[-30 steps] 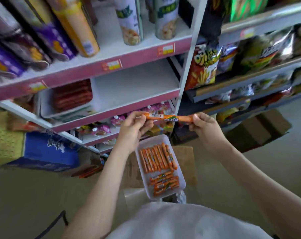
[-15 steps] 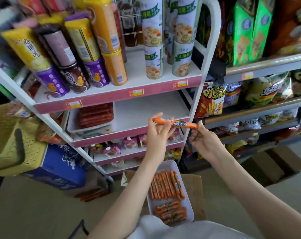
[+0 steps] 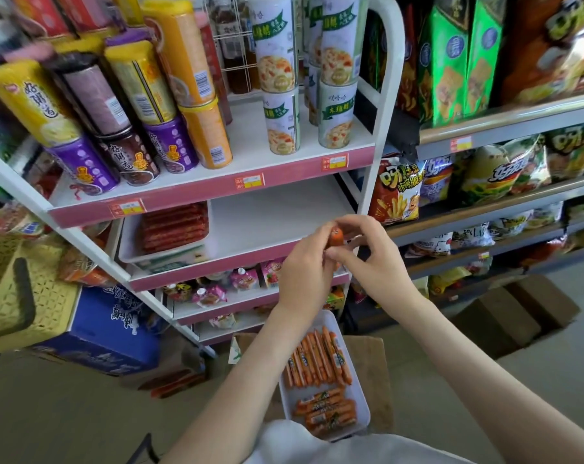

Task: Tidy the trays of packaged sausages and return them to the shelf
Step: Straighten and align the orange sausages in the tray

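Both hands meet in front of the pink-edged shelf (image 3: 237, 267). My left hand (image 3: 305, 266) and my right hand (image 3: 371, 259) pinch one orange packaged sausage (image 3: 335, 236), which points end-on at the camera so only its tip shows. Below my arms a white tray (image 3: 359, 395) holds several orange sausages (image 3: 317, 361) in two groups and rests on a cardboard box (image 3: 372, 370). On the shelf's left side sits another white tray (image 3: 129, 251) with red sausages (image 3: 173, 226). The right half of that shelf is bare.
Cans and tubes fill the shelf above (image 3: 170, 128). Snack bags (image 3: 397, 192) line the grey rack to the right. A yellow basket (image 3: 12, 283) hangs at left over a blue carton (image 3: 106, 326). A brown box (image 3: 518, 316) sits on the floor at right.
The sausage was held sideways between my two hands; now it points toward the camera and my hands have come close together around it. The view has tilted up toward the shelves.
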Tool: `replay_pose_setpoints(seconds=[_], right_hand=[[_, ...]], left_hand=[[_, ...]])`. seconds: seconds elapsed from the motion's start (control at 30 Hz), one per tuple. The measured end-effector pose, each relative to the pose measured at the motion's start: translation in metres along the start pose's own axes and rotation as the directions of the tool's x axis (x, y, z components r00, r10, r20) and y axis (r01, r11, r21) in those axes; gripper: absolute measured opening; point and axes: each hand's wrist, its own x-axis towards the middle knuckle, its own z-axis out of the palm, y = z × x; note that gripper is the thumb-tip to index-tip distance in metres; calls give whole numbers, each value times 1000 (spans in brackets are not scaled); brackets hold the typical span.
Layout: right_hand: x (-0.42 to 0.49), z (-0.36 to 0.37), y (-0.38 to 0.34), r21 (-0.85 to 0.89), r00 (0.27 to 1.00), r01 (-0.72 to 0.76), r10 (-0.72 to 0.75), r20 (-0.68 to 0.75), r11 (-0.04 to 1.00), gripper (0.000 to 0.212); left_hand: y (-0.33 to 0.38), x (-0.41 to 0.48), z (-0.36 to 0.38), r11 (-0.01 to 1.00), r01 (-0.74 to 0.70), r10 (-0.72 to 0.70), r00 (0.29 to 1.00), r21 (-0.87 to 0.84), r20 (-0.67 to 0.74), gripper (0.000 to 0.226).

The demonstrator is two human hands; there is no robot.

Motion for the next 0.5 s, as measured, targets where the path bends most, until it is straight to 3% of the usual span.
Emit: replay_pose_setpoints(seconds=[0.17, 0.33, 0.43, 0.5], right_hand=[[-2, -7, -4, 31, 995, 69, -67, -73, 997, 38], [0, -15, -7, 100, 993, 96, -88, -82, 990, 24], [1, -15, -9, 354, 994, -4, 42, -100, 935, 21], [8, -16, -6, 532, 970, -89, 194, -145, 842, 17]], left_hand=[[8, 4, 0, 976, -145, 155, 986, 161, -54, 41], [9, 8, 0, 966, -172, 187, 980, 192, -62, 36], [11, 15, -11, 997, 5, -15, 991, 74, 135, 34], [6, 18, -20, 971, 235, -202, 915, -54, 350, 29]])
